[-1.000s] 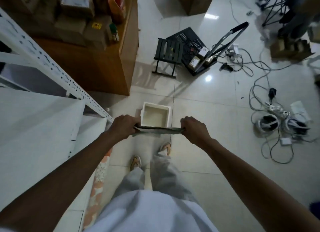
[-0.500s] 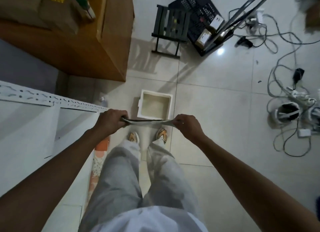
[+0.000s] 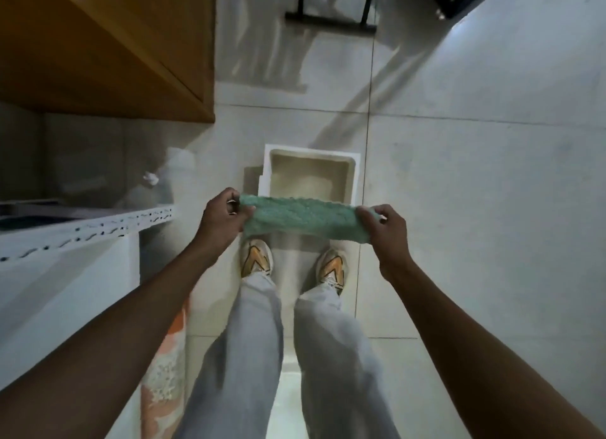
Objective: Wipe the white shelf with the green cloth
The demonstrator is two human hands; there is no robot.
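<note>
Near the centre of a downward view from a head-worn camera, a person stands on a pale tiled floor (image 3: 475, 209) and holds a green cloth (image 3: 303, 218) stretched flat between two hands. At about nine o'clock from the cloth, the left hand (image 3: 223, 219) is closed on the cloth's left end, fingers curled over the edge. At about three o'clock, the right hand (image 3: 385, 228) is closed on the right end in the same pinching way. Both arms reach forward from the bottom corners of the view. The cloth hangs in the air above the person's shoes (image 3: 257, 258), touching nothing but the hands; it looks fluffy and is pulled into a wide, short band, probably to open it out or fold it to a handy width before wiping. At twelve o'clock from the cloth, just beyond it on the floor, sits an open white foam box (image 3: 354, 173) that appears empty. At nine o'clock in the view, well apart from the cloth, is the white shelf (image 3: 65, 274), with a perforated metal rail along its front edge; its flat surface lies beside the left forearm, within easy reach. At eleven o'clock stands a brown wooden cabinet (image 3: 108, 51). Wiping has not begun, judging by the cloth being off the shelf.
</note>
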